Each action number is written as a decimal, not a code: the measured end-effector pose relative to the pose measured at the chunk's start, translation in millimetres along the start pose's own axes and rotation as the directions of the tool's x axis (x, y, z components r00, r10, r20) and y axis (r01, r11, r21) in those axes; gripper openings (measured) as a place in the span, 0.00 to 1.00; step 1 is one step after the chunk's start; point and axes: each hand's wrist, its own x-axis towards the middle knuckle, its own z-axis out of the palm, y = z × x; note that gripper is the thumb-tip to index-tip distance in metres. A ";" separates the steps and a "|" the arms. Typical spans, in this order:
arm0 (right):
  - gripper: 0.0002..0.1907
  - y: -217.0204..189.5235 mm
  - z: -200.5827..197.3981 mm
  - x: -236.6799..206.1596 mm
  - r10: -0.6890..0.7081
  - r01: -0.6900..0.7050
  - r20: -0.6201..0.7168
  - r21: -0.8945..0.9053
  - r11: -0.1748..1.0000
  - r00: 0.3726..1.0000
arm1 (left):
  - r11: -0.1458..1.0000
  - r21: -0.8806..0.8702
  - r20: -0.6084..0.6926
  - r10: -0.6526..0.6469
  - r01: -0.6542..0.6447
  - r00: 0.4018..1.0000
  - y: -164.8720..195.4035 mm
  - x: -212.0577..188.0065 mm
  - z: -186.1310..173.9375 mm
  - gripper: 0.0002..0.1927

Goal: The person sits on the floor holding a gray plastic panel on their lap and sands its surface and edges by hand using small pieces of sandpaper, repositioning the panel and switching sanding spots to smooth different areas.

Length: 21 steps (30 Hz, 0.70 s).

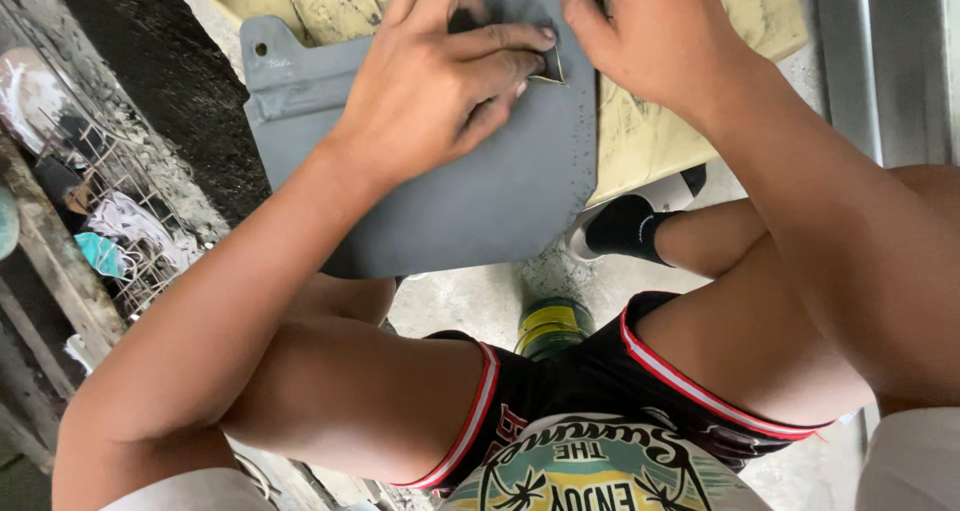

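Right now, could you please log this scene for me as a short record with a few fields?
View: head camera looking down at a seated person's lap
Left hand: pressed flat on a grey panel
Right hand: fingertips on the panel's top, beside a small dark square piece
Under the panel: yellowish sheet
Floor: green-and-yellow can between the legs
Left edge: wire rack

A green can (553, 328) with a yellow label band stands on the floor well below the fingers (500, 41), between the person's knees; only its top and upper side show. A small pale marking (281, 63) sits on the grey panel's upper left corner, left of the fingers, too small to make out. No signs or screens show.
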 end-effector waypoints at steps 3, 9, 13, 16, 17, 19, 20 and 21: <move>0.10 -5.0 -3.3 3.0 -0.085 0.085 -0.043 -0.020 0.996 0.995 | 0.992 -0.018 0.016 0.125 -0.124 0.992 12.1 -2.3 5.6 0.12; 0.09 -25.0 -18.8 12.4 -0.189 0.201 -0.146 0.072 0.977 0.971 | 0.973 -0.113 0.006 0.201 -0.199 0.980 9.8 2.8 14.9 0.12; 0.10 -33.7 -23.3 17.1 -0.123 0.133 -0.093 0.115 0.984 0.988 | 1.000 0.012 -0.041 0.006 -0.006 0.999 -12.9 4.2 6.5 0.08; 0.10 -34.7 -22.6 18.1 -0.150 0.161 -0.106 0.104 0.981 0.983 | 0.986 -0.124 0.061 0.120 -0.112 0.991 1.1 4.5 10.3 0.07; 0.10 -34.5 -22.4 18.1 -0.151 0.162 -0.107 0.106 0.981 0.983 | 0.964 -0.215 0.115 0.185 -0.157 0.976 8.3 5.7 12.7 0.06; 0.11 -33.6 -21.8 17.7 -0.085 0.094 -0.072 0.135 0.986 0.994 | 0.928 -0.303 0.113 0.262 -0.218 0.959 15.0 9.3 14.0 0.07; 0.12 -33.3 -21.9 17.6 -0.051 0.059 -0.054 0.148 0.987 0.997 | 0.925 -0.296 0.062 0.265 -0.236 0.962 11.9 11.6 11.6 0.08; 0.12 -32.9 -21.8 17.4 -0.067 0.074 -0.063 0.132 0.989 0.996 | 0.924 -0.289 0.011 0.265 -0.251 0.964 10.8 13.5 10.8 0.09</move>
